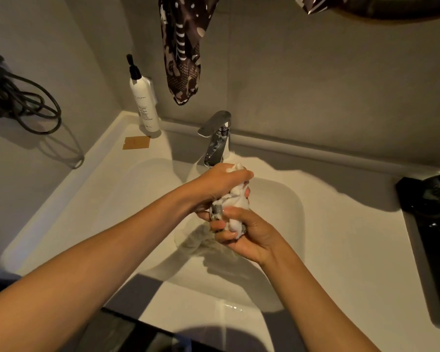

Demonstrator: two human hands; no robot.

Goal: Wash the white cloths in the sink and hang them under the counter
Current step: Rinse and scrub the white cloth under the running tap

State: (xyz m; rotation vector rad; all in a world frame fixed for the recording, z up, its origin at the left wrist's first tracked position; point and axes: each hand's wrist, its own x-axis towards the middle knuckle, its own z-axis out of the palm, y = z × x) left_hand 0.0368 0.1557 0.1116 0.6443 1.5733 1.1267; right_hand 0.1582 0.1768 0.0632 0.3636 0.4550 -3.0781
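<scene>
A wet white cloth (235,199) is bunched into a twisted roll above the white sink basin (287,207). My left hand (221,181) grips its upper end just under the chrome faucet (217,138). My right hand (241,232) grips its lower end, fingers curled round it. A second pale cloth (201,241) lies crumpled in the bottom of the basin, below my hands. Its far part is hidden by my right hand.
A white pump bottle (145,102) stands at the back left of the counter, beside an orange-brown card (136,142). A patterned dark cloth (182,52) hangs above the faucet. Dark cables (18,100) hang on the left wall. A black tray (432,224) sits at the right.
</scene>
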